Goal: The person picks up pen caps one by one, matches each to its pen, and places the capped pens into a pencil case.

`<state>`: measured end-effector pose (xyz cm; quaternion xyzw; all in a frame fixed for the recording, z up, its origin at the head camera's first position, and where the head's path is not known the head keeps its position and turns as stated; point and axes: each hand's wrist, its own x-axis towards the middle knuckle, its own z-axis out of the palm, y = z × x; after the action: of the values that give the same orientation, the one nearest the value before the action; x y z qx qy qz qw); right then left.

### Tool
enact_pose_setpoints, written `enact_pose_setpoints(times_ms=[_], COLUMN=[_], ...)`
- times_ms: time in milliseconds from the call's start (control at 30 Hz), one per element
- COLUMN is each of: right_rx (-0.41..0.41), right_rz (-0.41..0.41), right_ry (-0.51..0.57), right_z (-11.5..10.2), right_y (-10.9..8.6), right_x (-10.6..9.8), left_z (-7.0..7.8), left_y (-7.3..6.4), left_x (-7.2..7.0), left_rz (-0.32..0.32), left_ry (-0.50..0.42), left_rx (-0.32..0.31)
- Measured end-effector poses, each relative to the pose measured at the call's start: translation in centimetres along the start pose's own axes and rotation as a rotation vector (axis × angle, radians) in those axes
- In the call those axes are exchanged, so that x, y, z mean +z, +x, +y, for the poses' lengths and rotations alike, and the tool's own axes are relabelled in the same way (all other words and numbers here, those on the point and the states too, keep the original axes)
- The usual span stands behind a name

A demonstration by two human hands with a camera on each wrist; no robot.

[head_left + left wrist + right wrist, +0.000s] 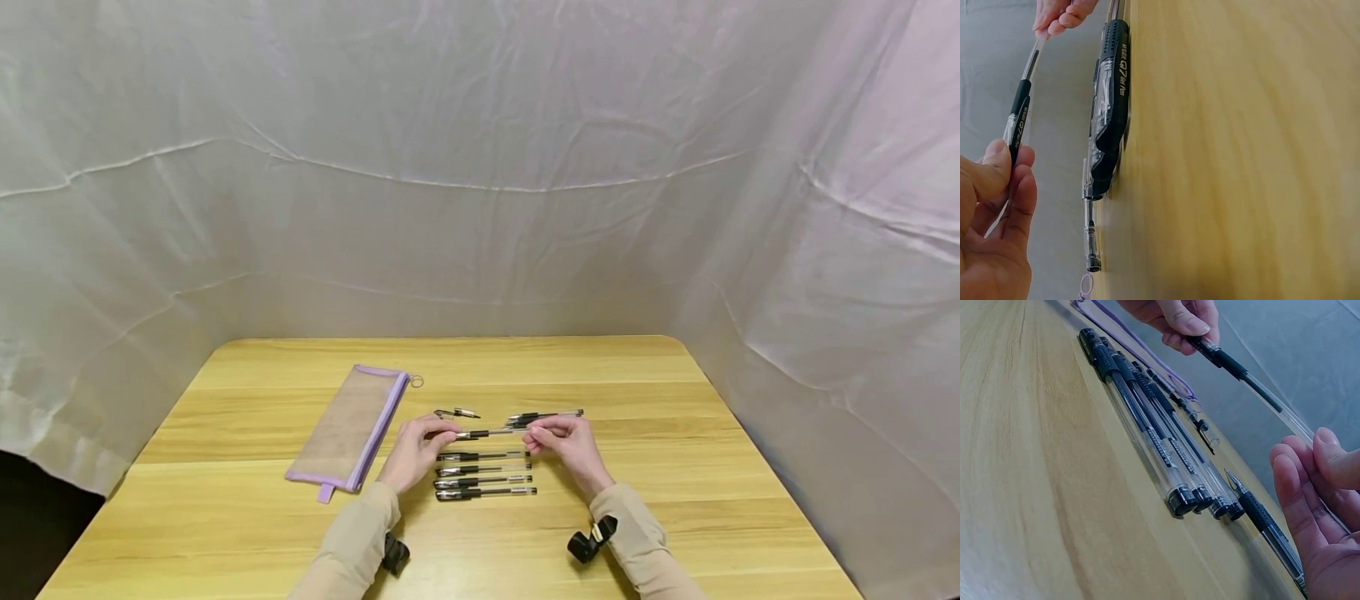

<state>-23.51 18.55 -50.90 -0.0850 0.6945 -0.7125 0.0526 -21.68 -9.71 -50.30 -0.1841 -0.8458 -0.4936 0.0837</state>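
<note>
Between both hands, a black gel pen [487, 433] is held level above the table. My left hand [417, 450] pinches its capped, clip end between thumb and fingers; "Q7 Gel Pen" reads on its side in the left wrist view. My right hand [573, 448] pinches the clear rear end of the barrel [1285, 415]. Just below them lies a row of several capped gel pens [483, 482], side by side. Beyond the right hand rest uncapped pens [543, 415], one tip [1231, 477] showing in the right wrist view. Small clear-and-black pieces, seemingly caps [457, 412], lie beyond the left hand.
A mesh zip pouch [345, 425] with purple edging lies flat left of the hands, its ring [417, 381] at the far corner. The wooden table [675, 517] is bordered by pale hanging fabric [480, 242] at the back and sides.
</note>
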Motion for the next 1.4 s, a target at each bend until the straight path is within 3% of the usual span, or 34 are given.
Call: enact_pose_setpoints(times_ms=[100,167,333,500,767,933,1100,1400], right_rx=[0.006,0.014,0.025,0.027,0.041,0.020,0.017,-0.005], right_rz=[0.003,0.008,0.010,0.019,0.046,-0.013,-0.042,-0.019], right_ry=[-0.010,-0.009,0.011,0.002,-0.120,-0.173,-0.187,-0.255], right_z=[0.0,-0.1,-0.2,-0.3,0.0,0.3,0.5,0.8], right_y=[0.1,0.2,0.2,0.3,0.4,0.4,0.3,0.4], right_x=[0.1,0.2,0.3,0.3,0.3,0.2,0.1,0.0], left_z=[-0.2,-0.2,0.1,-0.1,-0.2,-0.3,-0.4,-0.4], left_y=[-0.1,-0.1,0.0,0.2,0.3,0.3,0.2,0.2], left_x=[0.1,0.1,-0.1,-0.1,-0.3,-0.3,-0.2,-0.2], left_rz=[0.019,0.024,0.007,-0.007,-0.020,-0.035,-0.033,0.006], left_ry=[0.028,0.033,0.005,0.005,0.007,-0.005,-0.015,-0.031], left_rx=[0.060,0.067,-0.011,-0.047,-0.081,-0.120,-0.161,-0.208])
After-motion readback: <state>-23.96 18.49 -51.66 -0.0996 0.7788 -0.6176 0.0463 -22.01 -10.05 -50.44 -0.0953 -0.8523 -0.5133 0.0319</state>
